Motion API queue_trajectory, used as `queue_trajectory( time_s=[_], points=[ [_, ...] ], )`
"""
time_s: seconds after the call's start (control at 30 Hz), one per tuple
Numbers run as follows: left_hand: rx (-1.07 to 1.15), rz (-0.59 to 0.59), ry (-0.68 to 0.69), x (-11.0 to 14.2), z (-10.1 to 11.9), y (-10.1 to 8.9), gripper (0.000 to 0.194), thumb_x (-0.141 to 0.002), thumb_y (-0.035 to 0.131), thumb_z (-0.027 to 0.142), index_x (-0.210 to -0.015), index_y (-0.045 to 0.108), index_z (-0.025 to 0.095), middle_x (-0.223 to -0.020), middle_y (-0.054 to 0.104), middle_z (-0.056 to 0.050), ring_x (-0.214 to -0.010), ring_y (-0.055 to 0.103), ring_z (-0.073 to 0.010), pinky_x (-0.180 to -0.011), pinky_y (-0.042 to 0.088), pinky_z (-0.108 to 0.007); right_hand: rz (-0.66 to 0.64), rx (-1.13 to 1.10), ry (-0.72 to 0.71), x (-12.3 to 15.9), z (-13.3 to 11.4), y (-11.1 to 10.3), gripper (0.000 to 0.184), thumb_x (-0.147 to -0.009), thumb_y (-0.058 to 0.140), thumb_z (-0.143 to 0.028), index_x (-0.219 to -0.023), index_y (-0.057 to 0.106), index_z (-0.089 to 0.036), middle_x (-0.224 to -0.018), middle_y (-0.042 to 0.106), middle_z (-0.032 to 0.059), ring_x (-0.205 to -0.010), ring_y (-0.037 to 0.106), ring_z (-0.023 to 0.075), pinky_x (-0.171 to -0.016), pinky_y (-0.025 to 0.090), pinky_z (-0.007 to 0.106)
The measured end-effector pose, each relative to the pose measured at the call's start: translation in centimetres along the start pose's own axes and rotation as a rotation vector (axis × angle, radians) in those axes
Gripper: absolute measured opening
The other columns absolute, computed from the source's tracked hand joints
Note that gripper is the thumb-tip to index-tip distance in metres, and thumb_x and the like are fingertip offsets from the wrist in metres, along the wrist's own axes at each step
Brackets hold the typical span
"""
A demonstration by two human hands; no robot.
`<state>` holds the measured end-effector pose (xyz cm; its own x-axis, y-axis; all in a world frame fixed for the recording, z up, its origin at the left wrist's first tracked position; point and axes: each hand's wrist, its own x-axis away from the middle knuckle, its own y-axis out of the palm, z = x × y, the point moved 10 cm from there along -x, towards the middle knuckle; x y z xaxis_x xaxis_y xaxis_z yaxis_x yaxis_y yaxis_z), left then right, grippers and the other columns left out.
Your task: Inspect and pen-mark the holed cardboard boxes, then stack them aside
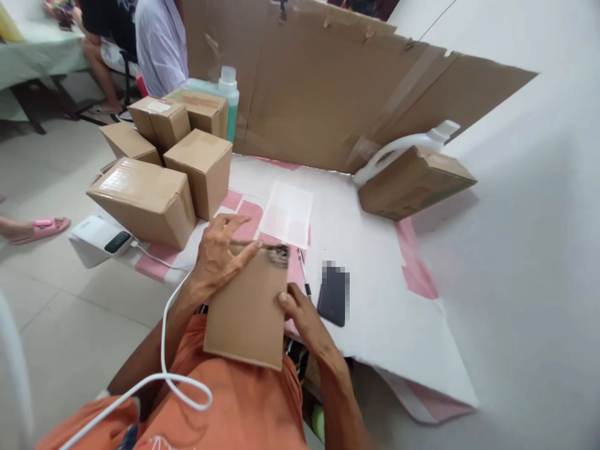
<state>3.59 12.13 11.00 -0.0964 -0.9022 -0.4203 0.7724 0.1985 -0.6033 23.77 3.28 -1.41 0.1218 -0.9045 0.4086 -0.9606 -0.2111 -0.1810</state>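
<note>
A brown cardboard box [246, 312] with a black printed mark in its upper right corner is held tilted against my lap. Only its broad flat face shows clearly; its depth is hidden. My left hand [219, 259] wraps its upper left corner, the thumb along the top edge and the other fingers reaching past it. At the right edge, my right hand [302, 315] grips with the thumb on the face and its fingers partly hidden behind. A pen [304, 273] and a dark phone [334, 297] lie on the table just beyond the right hand.
Several closed cardboard boxes [145, 194] stand at the left. A white power bank [100, 240] has a white cable [164, 331] crossing my left arm. A translucent sheet [287, 214] lies mid-table. A large cardboard panel [300, 87], bottles and another box [412, 184] border the back.
</note>
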Motion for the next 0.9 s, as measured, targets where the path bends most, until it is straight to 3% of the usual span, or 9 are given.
queue_trajectory(
  time_s=[0.1, 0.23, 0.3, 0.4, 0.5, 0.6, 0.73, 0.9],
  points=[
    [-0.153, -0.22, 0.049, 0.6, 1.9, 2.9, 0.02, -0.1, 0.068, 0.037, -0.112, 0.077, 0.024, -0.115, 0.077, -0.007, -0.111, 0.071, -0.0281, -0.106, 0.052, -0.047, -0.067, -0.031, 0.053, 0.7, 1.5, 1.8, 0.07, -0.086, 0.063, -0.084, -0.121, 0.062, -0.022, -0.111, 0.077, 0.0113, -0.102, 0.073, 0.0299, -0.088, 0.058, 0.043],
    [-0.241, -0.373, 0.071, 1.6, 2.6, 5.6, 0.022, -0.106, 0.057, 0.03, -0.104, 0.077, 0.021, -0.106, 0.078, -0.008, -0.103, 0.073, -0.026, -0.098, 0.055, -0.042, -0.075, -0.094, 0.05, 0.8, 2.4, 1.5, 0.066, -0.094, 0.056, -0.08, -0.123, 0.067, -0.022, -0.124, 0.076, 0.0129, -0.117, 0.07, 0.0313, -0.096, 0.058, 0.045],
    [-0.232, -0.406, 0.087, 1.8, 2.8, 6.2, 0.024, -0.107, 0.054, 0.027, -0.105, 0.077, 0.022, -0.107, 0.078, -0.008, -0.103, 0.074, -0.0252, -0.096, 0.055, -0.04, 0.021, -0.088, 0.0, 0.4, 1.6, -0.1, 0.069, -0.093, 0.054, -0.081, -0.127, 0.069, -0.022, -0.133, 0.073, 0.0143, -0.121, 0.067, 0.0324, -0.093, 0.059, 0.044],
    [-0.192, -0.429, 0.108, 1.8, 3.1, 6.6, 0.025, -0.106, 0.051, 0.024, -0.11, 0.076, 0.023, -0.11, 0.078, -0.007, -0.103, 0.074, -0.0241, -0.091, 0.057, -0.036, 0.273, -0.037, -0.133, -0.5, -1.4, -3.2, 0.07, -0.092, 0.056, -0.078, -0.128, 0.071, -0.021, -0.132, 0.072, 0.0153, -0.112, 0.069, 0.0307, -0.084, 0.06, 0.041],
    [-0.162, -0.435, 0.133, 1.7, 3.5, 6.8, 0.026, -0.104, 0.051, 0.02, -0.113, 0.075, 0.024, -0.112, 0.078, -0.007, -0.103, 0.074, -0.0245, -0.088, 0.057, -0.036, 0.393, 0.087, -0.243, -1.5, -4.6, -4.4, 0.056, -0.089, 0.065, -0.065, -0.117, 0.076, -0.018, -0.116, 0.075, 0.0131, -0.094, 0.07, 0.026, -0.078, 0.058, 0.039],
    [-0.152, -0.442, 0.133, 1.8, 3.5, 7.1, 0.022, -0.103, 0.052, 0.022, -0.109, 0.074, 0.024, -0.108, 0.078, -0.007, -0.101, 0.074, -0.0255, -0.089, 0.056, -0.038, 0.35, 0.18, -0.304, -2.3, -6.4, -4.1, 0.044, -0.089, 0.065, -0.054, -0.11, 0.08, -0.018, -0.11, 0.076, 0.0119, -0.089, 0.07, 0.0239, -0.074, 0.059, 0.037],
    [-0.171, -0.407, 0.096, 2.0, 3.6, 6.9, 0.012, -0.099, 0.066, 0.035, -0.103, 0.071, 0.026, -0.104, 0.076, -0.005, -0.099, 0.072, -0.0263, -0.087, 0.054, -0.038, 0.283, 0.201, -0.322, -1.8, -6.8, -3.8, 0.037, -0.091, 0.062, -0.045, -0.113, 0.08, -0.02, -0.112, 0.076, 0.0105, -0.092, 0.072, 0.0234, -0.071, 0.06, 0.035],
    [-0.228, -0.353, -0.036, 1.7, 3.3, 6.3, 0.014, -0.092, 0.073, 0.039, -0.091, 0.066, 0.026, -0.096, 0.075, -0.003, -0.09, 0.07, -0.0261, -0.076, 0.049, -0.037, 0.327, 0.292, -0.367, -0.6, -7.7, -2.8, 0.039, -0.1, 0.049, -0.039, -0.12, 0.078, -0.021, -0.115, 0.075, 0.012, -0.103, 0.071, 0.0265, -0.085, 0.061, 0.039]
  ],
)
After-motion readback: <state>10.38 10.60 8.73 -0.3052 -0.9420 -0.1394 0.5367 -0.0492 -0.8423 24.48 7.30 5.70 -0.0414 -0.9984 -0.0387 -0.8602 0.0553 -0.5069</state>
